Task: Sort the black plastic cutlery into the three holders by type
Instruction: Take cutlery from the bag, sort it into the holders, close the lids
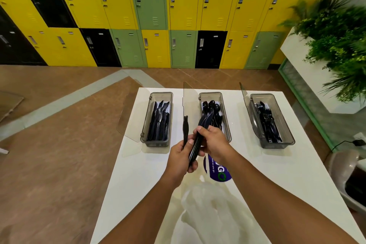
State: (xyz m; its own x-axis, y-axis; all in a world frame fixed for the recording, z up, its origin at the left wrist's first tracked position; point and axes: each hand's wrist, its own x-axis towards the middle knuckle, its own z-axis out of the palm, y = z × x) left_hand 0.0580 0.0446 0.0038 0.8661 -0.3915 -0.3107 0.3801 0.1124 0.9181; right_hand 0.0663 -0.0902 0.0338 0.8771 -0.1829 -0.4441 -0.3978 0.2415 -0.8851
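The person stands at the near end of the white table (277, 174), both hands together over its middle. The left hand (181, 157) curls round the lower part of a bundle of black cutlery (203, 123), and the right hand (214, 140) grips the same bundle higher up. One loose piece (185, 128) sticks up on the left, apparently pinched by the left hand (which type it is, I cannot tell).

These pieces look light, stiff and slick, so I'd expect them to slide past one another easily. Each is best taken by the handle, not the thin tip.

Farther along sit the three holders: the left holder (157, 142) with knives, the middle holder (210, 94) with spoons, the right holder (274, 144) with forks. Each has a clear lid tipped up on its left side, and the middle lid (188, 105) stands just beside the hands, an edge to catch on. The holders are well apart, with bare tabletop between them. A crumpled clear bag (208, 214) lies at the near end.
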